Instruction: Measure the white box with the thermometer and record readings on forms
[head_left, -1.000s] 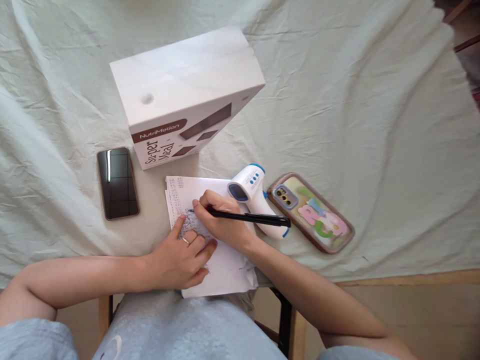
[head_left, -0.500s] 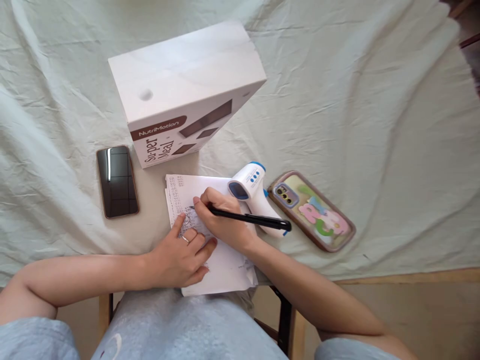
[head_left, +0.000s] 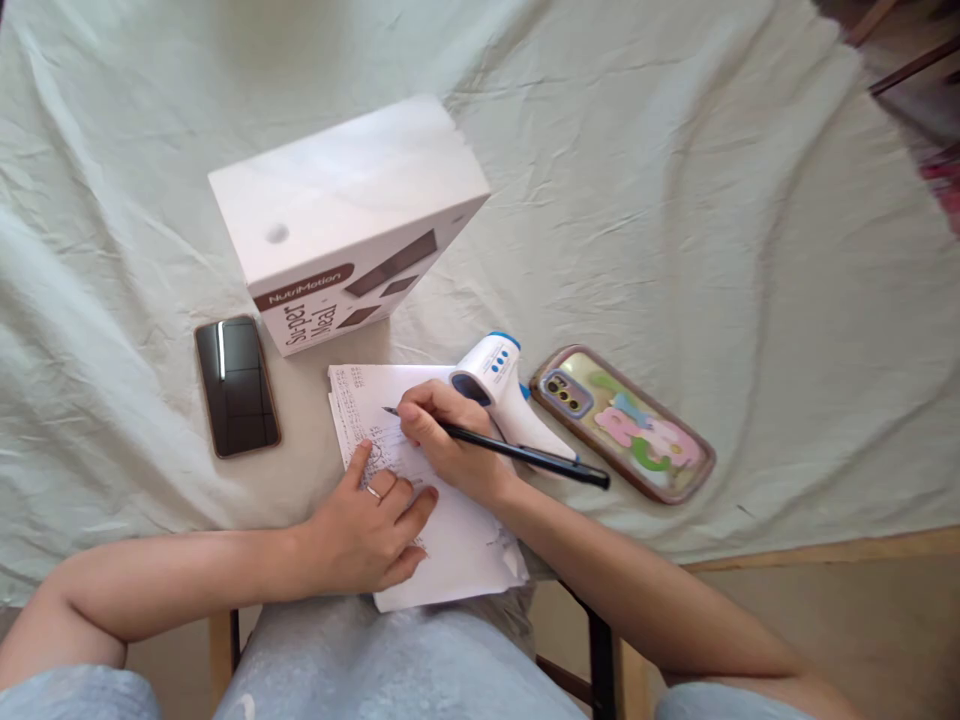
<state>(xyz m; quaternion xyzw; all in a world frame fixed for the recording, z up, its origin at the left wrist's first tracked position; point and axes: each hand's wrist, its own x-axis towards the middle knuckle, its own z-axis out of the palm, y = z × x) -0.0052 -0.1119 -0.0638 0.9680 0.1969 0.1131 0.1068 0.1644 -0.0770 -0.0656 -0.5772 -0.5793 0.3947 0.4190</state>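
Head view: right hand (head_left: 457,445), fingers closed, pinches a slim black pen (head_left: 525,454); left hand (head_left: 364,535), loosely spread, gripping nothing, should anchor white handwritten paper (head_left: 461,550).

home, seemingly: wrinkled pale cloth (head_left: 675,250) over wood-edged table (head_left: 825,551), brightly decorated phone (head_left: 637,430).
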